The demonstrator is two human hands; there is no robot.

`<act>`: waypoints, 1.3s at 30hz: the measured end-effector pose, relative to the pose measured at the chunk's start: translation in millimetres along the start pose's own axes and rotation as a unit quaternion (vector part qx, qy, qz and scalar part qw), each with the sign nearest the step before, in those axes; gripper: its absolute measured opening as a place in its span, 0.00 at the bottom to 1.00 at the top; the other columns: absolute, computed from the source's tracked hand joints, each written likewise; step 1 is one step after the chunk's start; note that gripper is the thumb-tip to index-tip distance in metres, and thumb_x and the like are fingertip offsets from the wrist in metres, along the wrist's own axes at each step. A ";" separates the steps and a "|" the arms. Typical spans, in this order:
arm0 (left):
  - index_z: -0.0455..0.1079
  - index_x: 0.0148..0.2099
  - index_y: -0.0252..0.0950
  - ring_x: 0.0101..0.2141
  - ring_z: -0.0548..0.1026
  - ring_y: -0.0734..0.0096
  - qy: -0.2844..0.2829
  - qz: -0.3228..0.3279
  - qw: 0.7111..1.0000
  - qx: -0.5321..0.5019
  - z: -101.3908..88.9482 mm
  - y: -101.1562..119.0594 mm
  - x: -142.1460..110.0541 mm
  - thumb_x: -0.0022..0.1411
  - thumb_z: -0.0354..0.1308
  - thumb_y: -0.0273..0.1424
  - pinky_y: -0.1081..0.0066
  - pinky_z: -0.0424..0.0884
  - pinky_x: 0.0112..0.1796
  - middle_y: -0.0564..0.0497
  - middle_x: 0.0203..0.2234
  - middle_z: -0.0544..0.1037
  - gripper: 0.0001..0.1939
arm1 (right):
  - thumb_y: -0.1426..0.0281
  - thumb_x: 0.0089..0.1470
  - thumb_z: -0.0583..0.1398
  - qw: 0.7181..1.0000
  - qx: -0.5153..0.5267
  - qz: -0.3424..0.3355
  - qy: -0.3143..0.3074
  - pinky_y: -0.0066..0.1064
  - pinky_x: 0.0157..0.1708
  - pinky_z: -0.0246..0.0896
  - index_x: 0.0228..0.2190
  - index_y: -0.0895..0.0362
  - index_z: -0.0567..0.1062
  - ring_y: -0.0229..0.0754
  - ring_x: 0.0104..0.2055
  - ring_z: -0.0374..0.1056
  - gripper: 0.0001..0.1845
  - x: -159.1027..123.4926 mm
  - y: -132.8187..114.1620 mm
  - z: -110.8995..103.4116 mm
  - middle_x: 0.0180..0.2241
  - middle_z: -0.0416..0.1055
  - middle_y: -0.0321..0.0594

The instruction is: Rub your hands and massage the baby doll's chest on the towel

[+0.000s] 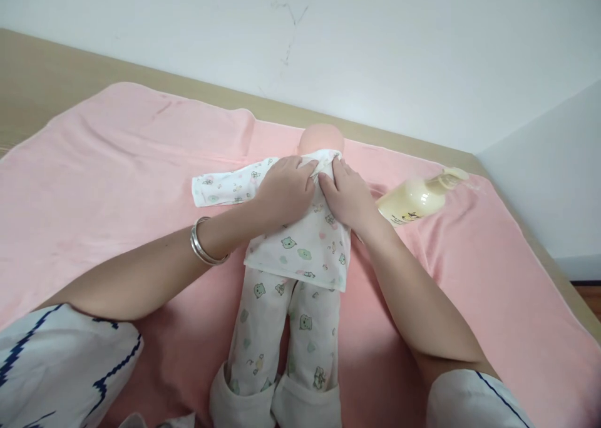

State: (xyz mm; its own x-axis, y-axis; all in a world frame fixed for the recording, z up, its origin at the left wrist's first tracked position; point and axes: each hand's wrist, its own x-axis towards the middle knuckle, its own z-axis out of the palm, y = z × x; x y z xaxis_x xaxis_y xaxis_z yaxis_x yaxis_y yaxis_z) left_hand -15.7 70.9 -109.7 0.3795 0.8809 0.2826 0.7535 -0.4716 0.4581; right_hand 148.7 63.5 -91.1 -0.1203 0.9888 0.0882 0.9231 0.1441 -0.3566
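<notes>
A baby doll lies on its back on a pink towel, head toward the wall. It wears a white printed top and matching trousers. My left hand rests on the doll's chest with fingers curled, pinching the top's collar. Beside it, touching, my right hand grips the same collar just under the doll's chin. One sleeve of the top lies spread to the left. A silver bangle is on my left wrist.
A cream bottle lies on its side on the towel, right of the doll. The towel covers a wooden surface that meets a white wall behind. The surface's right edge drops to the floor.
</notes>
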 end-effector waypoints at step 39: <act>0.74 0.61 0.37 0.55 0.75 0.52 0.046 -0.088 0.994 -0.049 11.1 -16.3 8.1 0.73 0.44 0.38 0.53 0.71 0.60 0.42 0.51 0.82 0.25 | 0.61 0.70 0.47 0.999 0.005 0.029 0.011 0.62 0.75 0.46 0.66 0.66 0.66 0.63 0.77 0.51 0.31 2.3 -8.3 2.6 0.74 0.57 0.61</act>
State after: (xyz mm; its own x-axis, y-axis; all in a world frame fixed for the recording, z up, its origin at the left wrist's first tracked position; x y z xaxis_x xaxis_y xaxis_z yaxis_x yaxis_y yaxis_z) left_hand -19.0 86.2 -124.2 0.1924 0.9447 0.2656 0.7461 -0.3166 0.5857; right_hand 139.8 64.7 -90.4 -0.0581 0.9944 0.0880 0.9245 0.0869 -0.3712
